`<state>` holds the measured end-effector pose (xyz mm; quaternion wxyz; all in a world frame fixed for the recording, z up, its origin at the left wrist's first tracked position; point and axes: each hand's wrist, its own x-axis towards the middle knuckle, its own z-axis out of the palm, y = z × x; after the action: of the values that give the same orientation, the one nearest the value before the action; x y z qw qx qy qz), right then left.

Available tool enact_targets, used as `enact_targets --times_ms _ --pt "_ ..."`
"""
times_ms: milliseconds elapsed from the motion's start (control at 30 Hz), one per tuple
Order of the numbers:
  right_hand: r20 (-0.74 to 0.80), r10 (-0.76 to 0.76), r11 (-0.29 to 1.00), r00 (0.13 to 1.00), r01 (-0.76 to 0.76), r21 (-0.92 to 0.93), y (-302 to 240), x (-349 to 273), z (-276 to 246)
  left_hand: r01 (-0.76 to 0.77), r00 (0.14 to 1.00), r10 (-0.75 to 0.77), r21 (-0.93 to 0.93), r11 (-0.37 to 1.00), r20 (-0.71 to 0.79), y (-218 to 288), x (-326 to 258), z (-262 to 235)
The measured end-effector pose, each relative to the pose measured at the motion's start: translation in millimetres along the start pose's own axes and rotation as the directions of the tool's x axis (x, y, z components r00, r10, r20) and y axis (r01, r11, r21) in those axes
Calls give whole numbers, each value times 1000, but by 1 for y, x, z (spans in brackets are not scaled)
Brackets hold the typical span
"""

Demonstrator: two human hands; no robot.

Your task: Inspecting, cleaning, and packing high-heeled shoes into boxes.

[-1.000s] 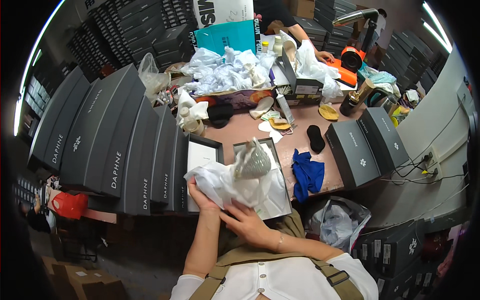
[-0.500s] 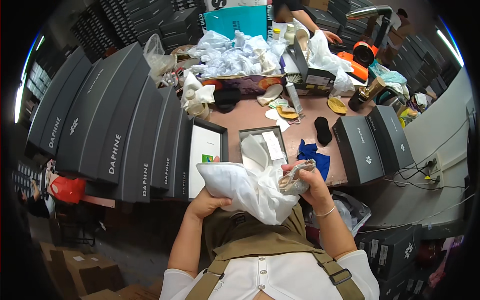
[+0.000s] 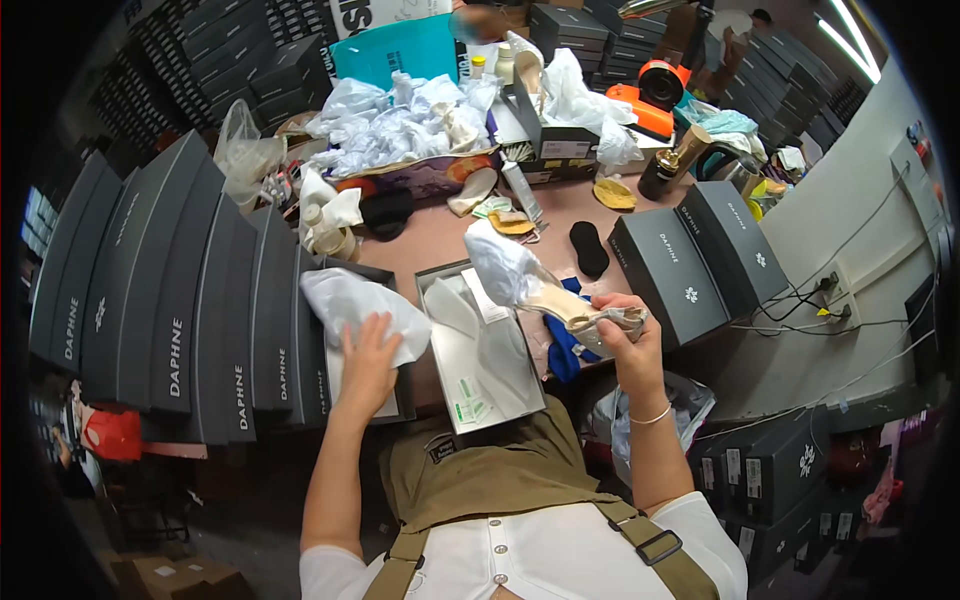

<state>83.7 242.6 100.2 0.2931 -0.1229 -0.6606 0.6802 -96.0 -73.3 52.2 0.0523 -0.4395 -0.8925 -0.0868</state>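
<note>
My right hand [image 3: 630,335] grips a pale, glittery shoe [image 3: 558,300] by one end, with thumb and fingers wrapped round it. The shoe's beige insole faces up, and white paper [image 3: 500,265] covers its other end. With fingers spread, my left hand [image 3: 368,365] lies on a white cloth-like bundle [image 3: 372,305] resting over an open box lid [image 3: 402,395]; what is inside the bundle is hidden. Between my hands stands an open shoe box [image 3: 535,400], holding white tissue [image 3: 475,345], a white card [image 3: 483,295] and small green-and-white packets [image 3: 470,400].
Dark shoe boxes [image 3: 150,300] stand in a row at the left, and two more [image 3: 670,265] at the right. Behind are a heap of crumpled white paper [image 3: 400,120], a black oval pad [image 3: 590,248] and a dark bottle [image 3: 658,175]. A blue cloth [image 3: 562,350] lies below the shoe.
My hands have moved apart. The white bundle has gone left onto the box lid and my left hand has opened on it. The shoe now shows more fully, and the open box is nearer.
</note>
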Motion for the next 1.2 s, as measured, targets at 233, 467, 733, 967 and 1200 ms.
enact_targets --times_ms 233,467,733,967,1200 --pt "107 -145 989 984 148 -17 19 -53 69 84 878 -444 -970 -226 179 50 -11 19" --pt "764 59 944 643 214 -252 7 -30 101 15 876 -217 -476 -879 430 83 -22 47" --pt "773 -111 607 625 658 -445 72 -11 146 17 777 -377 -616 -787 504 133 -33 15" --pt "836 310 780 452 -623 48 12 13 105 200 755 -283 -618 -761 592 95 -39 26" --pt "723 -317 543 614 742 -393 18 16 123 268 835 -9 -420 -867 551 106 -30 20"
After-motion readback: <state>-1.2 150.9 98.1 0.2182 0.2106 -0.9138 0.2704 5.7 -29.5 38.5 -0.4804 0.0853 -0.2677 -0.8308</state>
